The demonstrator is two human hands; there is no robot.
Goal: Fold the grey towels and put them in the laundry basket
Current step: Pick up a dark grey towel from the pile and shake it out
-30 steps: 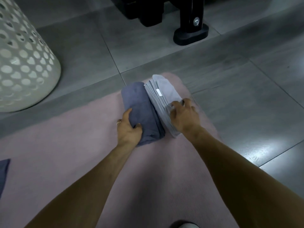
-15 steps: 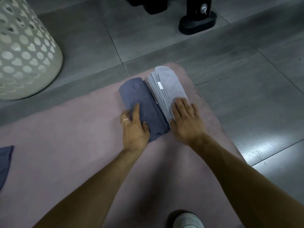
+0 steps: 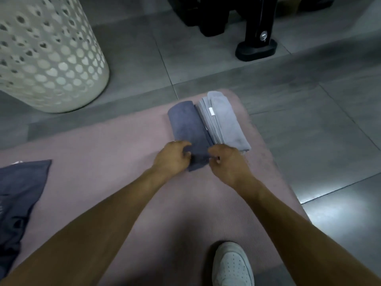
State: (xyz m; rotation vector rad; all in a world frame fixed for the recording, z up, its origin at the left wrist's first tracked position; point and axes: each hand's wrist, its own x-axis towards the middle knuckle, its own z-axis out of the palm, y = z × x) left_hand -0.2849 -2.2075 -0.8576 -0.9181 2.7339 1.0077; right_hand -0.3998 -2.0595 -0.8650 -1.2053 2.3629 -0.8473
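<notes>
Your left hand (image 3: 172,156) and right hand (image 3: 226,162) both sit at the near end of the dark grey towel (image 3: 188,129). Each grip is narrow: the fingers of both hands curl onto the near edge of the folded cloth, one hand on each side of it. The dark grey towel lies folded lengthwise on the pink mat (image 3: 103,162). The light grey towels (image 3: 222,120) lie folded just beside it on its right, touching along the long edge. The laundry basket (image 3: 51,58), white and perforated, stands on the tiled floor (image 3: 309,120), well apart from the towels to the far left. Another dark cloth (image 3: 18,193) lies unfolded at the left edge of the mat.
</notes>
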